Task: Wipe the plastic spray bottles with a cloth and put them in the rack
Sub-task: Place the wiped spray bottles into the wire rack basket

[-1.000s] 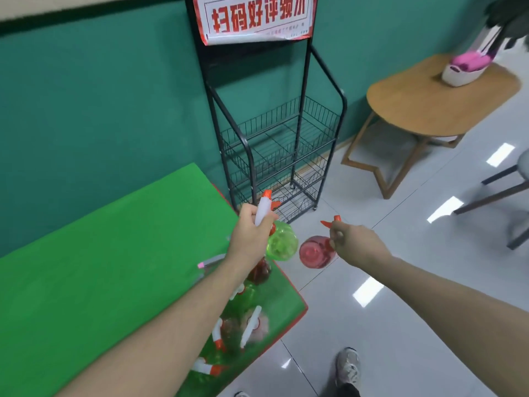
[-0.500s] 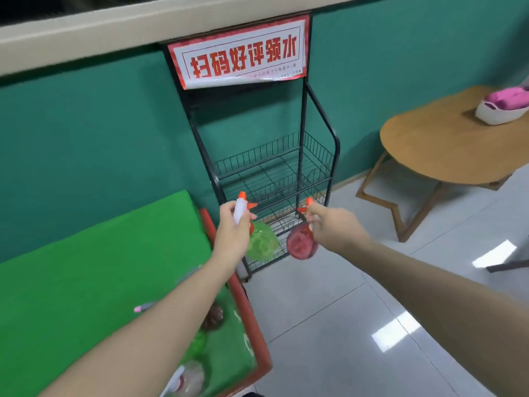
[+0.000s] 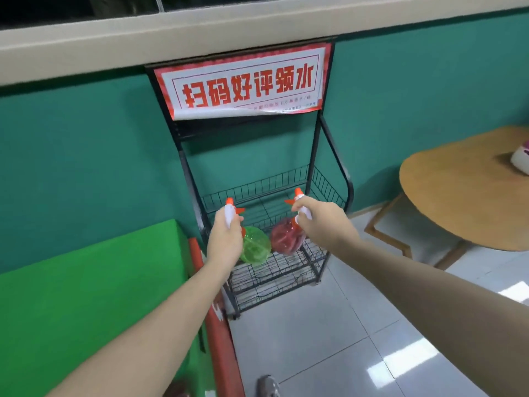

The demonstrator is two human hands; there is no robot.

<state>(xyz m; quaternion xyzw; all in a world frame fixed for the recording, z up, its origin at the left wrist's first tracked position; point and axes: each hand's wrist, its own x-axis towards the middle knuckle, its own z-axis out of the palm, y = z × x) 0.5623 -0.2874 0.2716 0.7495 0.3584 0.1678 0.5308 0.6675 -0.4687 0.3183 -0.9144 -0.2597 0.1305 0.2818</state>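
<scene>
The left hand (image 3: 226, 239) grips the white spray head of a round translucent green plastic spray bottle (image 3: 255, 249); the right hand (image 3: 323, 222) grips a matching red plastic spray bottle (image 3: 286, 239). Both bottles hang just beyond the hands, over the black wire rack (image 3: 272, 270), beside the green-covered surface (image 3: 86, 282).

Two plastic spray bottles, one green spray bottle (image 3: 255, 249) and one red spray bottle (image 3: 287, 239). Two hands, a left hand (image 3: 224, 239) and a right hand (image 3: 325, 222). One black wire rack (image 3: 286, 267) bearing one sign (image 3: 243, 84). One round wooden table (image 3: 463, 190). One shoe (image 3: 267, 386).
</scene>
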